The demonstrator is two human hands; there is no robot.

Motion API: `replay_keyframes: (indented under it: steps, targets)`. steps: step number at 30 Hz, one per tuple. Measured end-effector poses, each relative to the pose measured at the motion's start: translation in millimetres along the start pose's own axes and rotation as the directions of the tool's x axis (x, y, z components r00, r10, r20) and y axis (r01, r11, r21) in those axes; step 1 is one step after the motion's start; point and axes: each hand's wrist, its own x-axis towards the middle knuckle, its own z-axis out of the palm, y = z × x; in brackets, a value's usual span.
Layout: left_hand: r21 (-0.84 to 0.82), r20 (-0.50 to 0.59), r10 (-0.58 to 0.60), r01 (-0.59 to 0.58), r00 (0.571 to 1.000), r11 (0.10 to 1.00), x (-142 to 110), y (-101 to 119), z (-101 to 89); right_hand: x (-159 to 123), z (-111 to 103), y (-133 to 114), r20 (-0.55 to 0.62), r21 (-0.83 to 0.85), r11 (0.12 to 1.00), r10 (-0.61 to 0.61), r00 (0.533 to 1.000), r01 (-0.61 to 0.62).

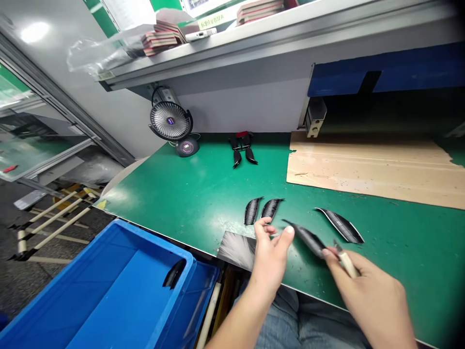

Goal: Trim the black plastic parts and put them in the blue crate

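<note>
In my right hand (370, 286) is a knife (347, 261) with a pale handle and a short blade. The thumb and fingers of that hand also pinch one end of a glossy black curved plastic piece (308, 240), slightly blurred. My left hand (271, 249) is beside the piece's far tip, its thumb raised and its fingers loosely curled apart. Whether the left thumb touches the tip I cannot tell. Just beyond the left hand lie two similar black curved pieces (251, 211). Another curved piece (341, 226) with a light edge lies to the right.
A blue bin (119, 291) at the left holds a black piece (174, 274). On the green table (203, 194) stand a small fan (171, 121) and black tools (241, 148). Cardboard (363, 169) covers the back right. A shelf (232, 48) overhangs the back. A grey patterned sheet (236, 249) lies near the front edge.
</note>
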Motion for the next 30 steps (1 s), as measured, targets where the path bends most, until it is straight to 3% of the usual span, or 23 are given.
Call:
replay_keyframes:
  steps: [3,5,7,9,10,11,12,13,15,17,19,23,30]
  targets:
    - [0.274,0.075,0.118,-0.135,0.99,0.952,4,-2,-21.5,17,-7,10,0.048,-0.103,0.983,0.158,0.986,-0.152]
    - [0.451,0.185,0.234,-0.294,0.954,0.843,2,2,-28.0,19,-13,10,0.055,-0.051,0.979,0.202,0.978,-0.2]
    - [0.595,0.385,0.368,-0.532,0.846,0.602,-3,8,-26.6,13,-19,5,0.062,0.074,0.975,0.203,0.977,-0.208]
    - [0.594,0.609,0.41,-0.733,0.679,0.332,-9,13,-20.0,3,-25,-2,0.098,0.228,0.96,0.145,0.985,-0.164]
    - [0.556,0.682,0.403,-0.791,0.61,0.256,-12,16,-16.0,-3,-28,-4,0.115,0.29,0.947,0.109,0.987,-0.138]
    - [0.514,0.721,0.402,-0.825,0.564,0.236,-14,18,-12.0,-9,-31,-6,0.12,0.334,0.935,0.085,0.989,-0.121]
    - [0.478,0.727,0.412,-0.836,0.549,0.27,-16,20,-8.4,-14,-34,-6,0.107,0.365,0.924,0.077,0.991,-0.111]
    - [0.455,0.71,0.419,-0.823,0.566,0.341,-19,23,-5.4,-19,-37,-6,0.076,0.386,0.917,0.082,0.994,-0.105]
    - [0.434,0.662,0.375,-0.741,0.648,0.513,-23,28,-0.9,-26,-42,-5,-0.006,0.409,0.91,0.081,0.997,-0.072]
    - [0.439,0.637,0.264,-0.622,0.725,0.649,-29,34,1.8,-30,-46,-6,-0.057,0.429,0.903,0.025,0.998,0.002]
    - [0.44,0.625,0.148,-0.503,0.766,0.744,-34,39,3.7,-31,-50,-10,-0.066,0.442,0.894,-0.048,0.997,0.072]
    - [0.374,0.595,0.058,-0.341,0.801,0.862,-40,41,5.2,-31,-54,-18,-0.094,0.445,0.885,-0.107,0.99,0.138]
    - [0.323,0.602,0.008,-0.253,0.799,0.912,-39,34,4.5,-34,-53,-16,-0.066,0.447,0.883,-0.13,0.989,0.146]
